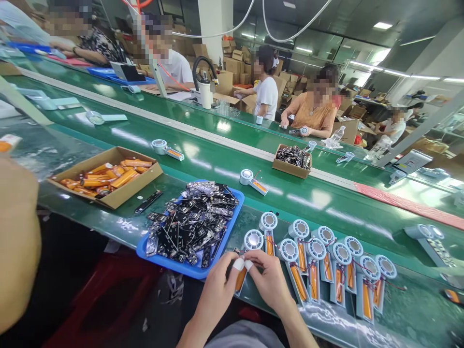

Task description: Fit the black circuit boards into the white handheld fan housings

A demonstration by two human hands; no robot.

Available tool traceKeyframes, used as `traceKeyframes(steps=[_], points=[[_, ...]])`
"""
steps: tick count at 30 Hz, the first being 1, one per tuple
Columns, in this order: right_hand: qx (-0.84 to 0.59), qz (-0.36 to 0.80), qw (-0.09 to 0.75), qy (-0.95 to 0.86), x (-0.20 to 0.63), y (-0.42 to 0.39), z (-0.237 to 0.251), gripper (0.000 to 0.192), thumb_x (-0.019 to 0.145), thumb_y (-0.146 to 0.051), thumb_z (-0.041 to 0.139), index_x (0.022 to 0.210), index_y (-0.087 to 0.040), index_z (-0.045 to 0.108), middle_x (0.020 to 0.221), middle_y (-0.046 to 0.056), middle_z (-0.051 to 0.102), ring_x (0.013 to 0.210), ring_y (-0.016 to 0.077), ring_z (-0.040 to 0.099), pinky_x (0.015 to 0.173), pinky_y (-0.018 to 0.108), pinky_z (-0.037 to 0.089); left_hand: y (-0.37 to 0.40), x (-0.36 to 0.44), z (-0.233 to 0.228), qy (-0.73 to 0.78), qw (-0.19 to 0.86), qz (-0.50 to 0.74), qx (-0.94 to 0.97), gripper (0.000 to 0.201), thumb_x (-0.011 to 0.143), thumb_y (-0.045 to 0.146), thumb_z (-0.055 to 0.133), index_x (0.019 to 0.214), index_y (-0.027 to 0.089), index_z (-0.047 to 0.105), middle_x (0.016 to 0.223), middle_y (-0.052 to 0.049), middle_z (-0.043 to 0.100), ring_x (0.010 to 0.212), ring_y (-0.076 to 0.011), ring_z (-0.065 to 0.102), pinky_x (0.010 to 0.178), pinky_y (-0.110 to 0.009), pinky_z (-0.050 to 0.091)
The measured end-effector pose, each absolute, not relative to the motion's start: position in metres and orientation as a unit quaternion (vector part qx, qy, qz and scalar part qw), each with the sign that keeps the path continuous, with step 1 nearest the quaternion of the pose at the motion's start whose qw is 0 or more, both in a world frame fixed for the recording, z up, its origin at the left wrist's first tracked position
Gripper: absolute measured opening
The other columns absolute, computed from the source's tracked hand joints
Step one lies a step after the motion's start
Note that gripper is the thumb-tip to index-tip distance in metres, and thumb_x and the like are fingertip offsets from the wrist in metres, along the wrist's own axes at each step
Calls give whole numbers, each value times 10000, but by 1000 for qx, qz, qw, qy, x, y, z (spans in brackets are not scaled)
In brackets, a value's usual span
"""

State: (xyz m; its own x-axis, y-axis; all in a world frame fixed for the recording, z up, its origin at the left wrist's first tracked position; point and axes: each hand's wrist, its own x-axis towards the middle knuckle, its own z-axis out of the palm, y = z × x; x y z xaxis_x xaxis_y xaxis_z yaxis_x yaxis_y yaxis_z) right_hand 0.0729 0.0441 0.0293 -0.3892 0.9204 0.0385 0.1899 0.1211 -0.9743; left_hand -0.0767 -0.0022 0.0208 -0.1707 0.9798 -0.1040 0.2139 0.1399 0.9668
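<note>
My left hand (217, 290) and my right hand (270, 280) meet over a small fan half-shell (250, 246) with a round silver head and an orange battery in its handle. Both hands pinch it at the near edge of the green bench, fingertips taped white. The left hand also seems to press a small black circuit board against it. A blue tray (188, 268) heaped with black circuit boards lies just left of my hands. A row of several similar fan shells (326, 261) with orange batteries lies to the right.
A cardboard box of orange batteries (108, 179) sits at left. The green conveyor (308, 198) carries single fan shells (253, 181) and a box of black parts (292, 159). Several people work across the line. A person's arm (16, 241) is close at left.
</note>
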Motion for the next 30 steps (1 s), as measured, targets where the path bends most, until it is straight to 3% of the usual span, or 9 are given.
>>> traceKeyframes(steps=[3, 5, 8, 14, 17, 20, 23, 27, 30], points=[[-423, 471, 345, -693, 74, 44, 32, 187, 880, -164, 586, 978, -218, 735, 931, 33, 782, 841, 185, 732, 796, 272, 566, 2, -78, 18, 612, 466, 449, 456, 393, 885, 589, 485, 853, 229, 639, 714, -10, 626, 668, -207, 597, 615, -291, 488], [-420, 457, 344, -704, 75, 45, 33, 183, 867, -167, 609, 987, -217, 738, 920, 32, 772, 796, 174, 709, 767, 263, 556, 3, -78, 15, 605, 502, 439, 435, 459, 882, 646, 450, 849, 222, 623, 545, 57, 484, 464, -154, 461, 442, -249, 382], [-408, 450, 349, -714, 75, 47, 33, 157, 863, -194, 628, 955, -212, 754, 890, 37, 755, 768, 174, 684, 754, 269, 539, 3, -79, 12, 593, 537, 430, 418, 520, 855, 708, 453, 827, 212, 605, 464, 108, 348, 384, -111, 322, 382, -221, 282], [-464, 502, 400, -610, 75, 53, 22, 199, 883, -335, 623, 909, -209, 774, 864, 53, 769, 796, 216, 703, 747, 312, 540, 1, -83, 15, 592, 532, 432, 423, 508, 857, 676, 475, 855, 199, 650, 531, 65, 476, 438, -134, 435, 432, -244, 382], [-475, 525, 399, -583, 74, 54, 20, 260, 861, -361, 653, 1054, -204, 731, 779, 31, 747, 675, 202, 682, 646, 305, 541, -4, -87, 17, 597, 485, 422, 479, 357, 876, 532, 538, 855, 213, 694, 716, -28, 662, 705, -228, 649, 658, -320, 534], [-479, 516, 386, -596, 71, 52, 25, 172, 854, -319, 668, 988, -216, 702, 769, 23, 733, 712, 206, 689, 675, 303, 539, -9, -90, 17, 614, 384, 409, 554, 261, 904, 400, 505, 968, 239, 700, 1003, -97, 748, 955, -280, 701, 854, -393, 550], [-462, 433, 354, -689, 70, 49, 32, 119, 908, -261, 603, 889, -220, 713, 827, 43, 743, 766, 207, 687, 718, 305, 523, -11, -90, 16, 626, 353, 403, 567, 299, 935, 375, 427, 1057, 234, 661, 1031, -111, 757, 959, -279, 721, 842, -402, 572], [-423, 362, 335, -760, 71, 50, 38, 185, 951, -191, 530, 931, -211, 713, 905, 63, 739, 849, 210, 678, 761, 305, 506, -8, -88, 18, 638, 359, 392, 557, 358, 966, 366, 322, 1070, 220, 632, 882, -86, 752, 875, -270, 733, 796, -394, 583], [-412, 336, 322, -783, 72, 51, 38, 174, 948, -149, 525, 923, -204, 688, 870, 55, 702, 831, 204, 648, 742, 296, 494, -4, -85, 19, 640, 342, 402, 558, 340, 970, 397, 350, 1074, 230, 628, 942, -85, 760, 871, -265, 730, 795, -395, 577]])
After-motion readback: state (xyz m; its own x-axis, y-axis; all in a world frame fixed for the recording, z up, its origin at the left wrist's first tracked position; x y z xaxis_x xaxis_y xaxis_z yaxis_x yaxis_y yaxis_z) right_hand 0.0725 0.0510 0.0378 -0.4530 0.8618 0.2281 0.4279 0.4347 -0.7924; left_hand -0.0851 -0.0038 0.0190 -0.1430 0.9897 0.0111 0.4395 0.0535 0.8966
